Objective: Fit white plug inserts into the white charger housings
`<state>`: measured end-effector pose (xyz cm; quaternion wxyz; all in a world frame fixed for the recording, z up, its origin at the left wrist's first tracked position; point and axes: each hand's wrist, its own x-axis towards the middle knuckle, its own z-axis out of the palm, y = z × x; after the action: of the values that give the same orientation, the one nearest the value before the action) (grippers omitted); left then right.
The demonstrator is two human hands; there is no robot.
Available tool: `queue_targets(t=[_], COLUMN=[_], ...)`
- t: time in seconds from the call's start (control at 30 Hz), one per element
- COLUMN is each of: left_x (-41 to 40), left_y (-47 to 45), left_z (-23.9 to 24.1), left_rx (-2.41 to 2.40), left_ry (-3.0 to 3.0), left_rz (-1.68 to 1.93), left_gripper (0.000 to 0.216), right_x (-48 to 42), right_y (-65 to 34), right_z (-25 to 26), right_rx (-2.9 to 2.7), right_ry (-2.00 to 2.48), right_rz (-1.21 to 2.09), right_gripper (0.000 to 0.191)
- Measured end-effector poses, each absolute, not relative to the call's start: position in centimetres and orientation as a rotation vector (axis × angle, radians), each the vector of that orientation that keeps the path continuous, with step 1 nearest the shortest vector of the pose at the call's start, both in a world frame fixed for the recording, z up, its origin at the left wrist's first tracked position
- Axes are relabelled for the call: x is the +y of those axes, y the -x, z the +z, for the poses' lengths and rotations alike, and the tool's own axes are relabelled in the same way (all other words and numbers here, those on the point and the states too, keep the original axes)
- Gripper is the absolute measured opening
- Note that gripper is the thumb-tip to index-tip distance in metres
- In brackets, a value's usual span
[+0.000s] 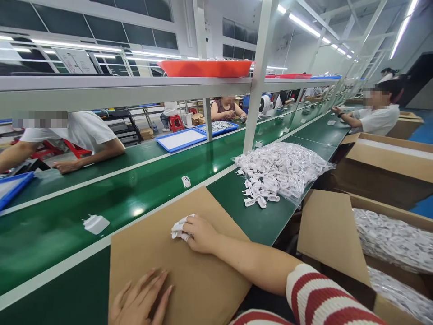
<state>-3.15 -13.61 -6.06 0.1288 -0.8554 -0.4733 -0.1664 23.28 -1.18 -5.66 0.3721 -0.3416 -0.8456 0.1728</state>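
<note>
My right hand (199, 232) rests on a brown cardboard sheet (162, 257) on the green work surface, its fingers closed round a few small white plastic plug parts (179, 229). My left hand (140, 300) lies flat on the near edge of the same sheet, fingers spread, holding nothing. A heap of white plug parts in a clear bag (280, 169) lies to the right on the table, with loose ones spilling toward me. One white charger (96, 223) and a smaller white part (186, 181) lie on the green conveyor belt (142, 189).
Open cardboard boxes (389, 234) filled with bagged white parts stand at my right. Other people sit across and along the line. Blue trays (181, 139) lie on the far side. An orange tray (206, 67) sits on the overhead shelf, held by white posts.
</note>
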Motion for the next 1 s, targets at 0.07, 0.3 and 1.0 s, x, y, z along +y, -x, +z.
queue_targets(t=[0.07,0.3,1.0], left_x=[-13.5,-13.5,-13.4], left_y=[3.0,2.1,1.6], left_z=[-6.0,-5.1,-4.5], left_rx=[-1.411,-1.459,-1.518], left_ry=[2.472,2.467,2.489], left_rz=[-0.527,-0.667,-0.654], left_gripper=[0.036,0.037,0.04], right_x=[-1.2,-1.3,-1.3], right_y=[-23.3,-23.6,-23.6], right_z=[-5.8,-5.7,-5.6], right_rx=[-2.167,-2.175,-2.285], right_ry=[0.851,0.937,0.802], right_rz=[0.445,0.492,0.51], right_gripper=[0.03,0.047,0.042])
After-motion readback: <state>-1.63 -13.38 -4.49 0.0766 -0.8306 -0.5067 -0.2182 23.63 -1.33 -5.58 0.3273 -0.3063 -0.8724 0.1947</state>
